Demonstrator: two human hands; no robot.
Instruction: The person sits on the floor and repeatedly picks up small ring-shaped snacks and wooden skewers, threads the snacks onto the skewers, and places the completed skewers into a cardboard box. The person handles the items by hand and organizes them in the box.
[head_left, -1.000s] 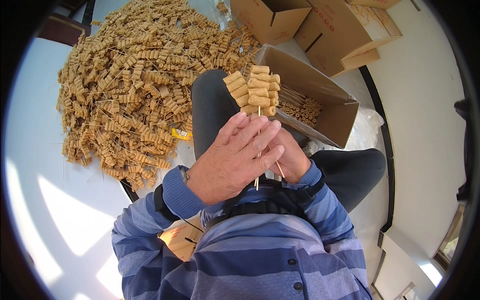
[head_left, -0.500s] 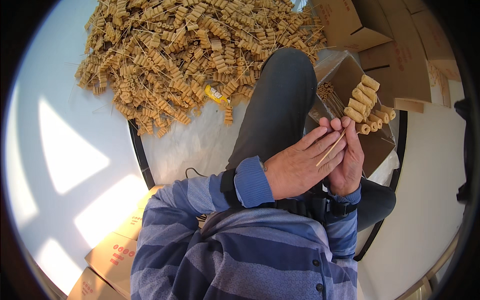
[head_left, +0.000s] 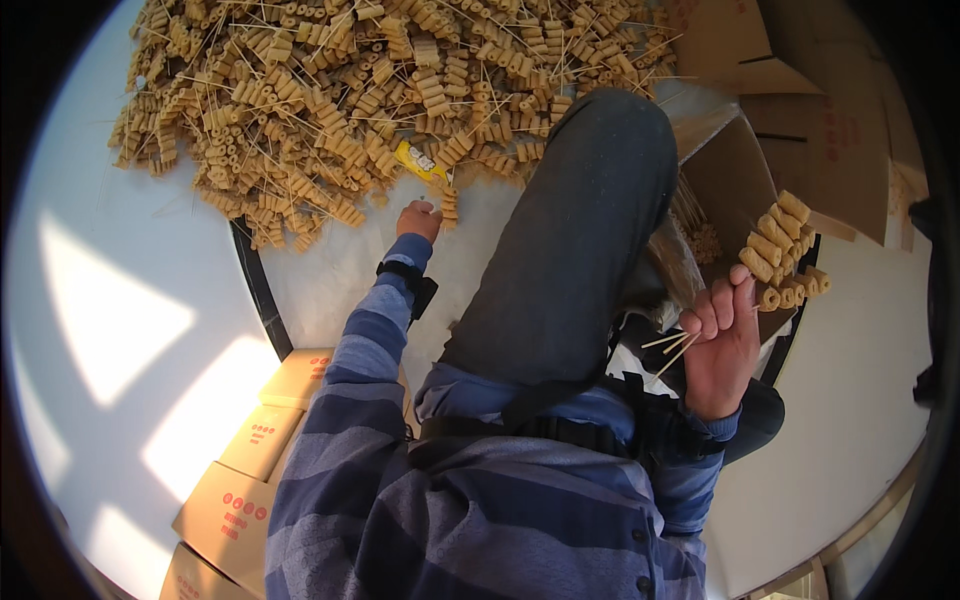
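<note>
Right hand is closed around a bundle of skewers strung with tan rolls, held up over the open cardboard box. Left hand, fingers curled, touches a skewer at the near edge of the big skewer pile.

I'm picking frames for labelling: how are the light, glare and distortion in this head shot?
Head view: hard sunlight throws bright washed-out patches on the white floor; the skewer pile stays sharp and evenly lit; the left hand and the right hand with its skewers show no blur; fisheye bending curves the cardboard boxes near the black rim.
</note>
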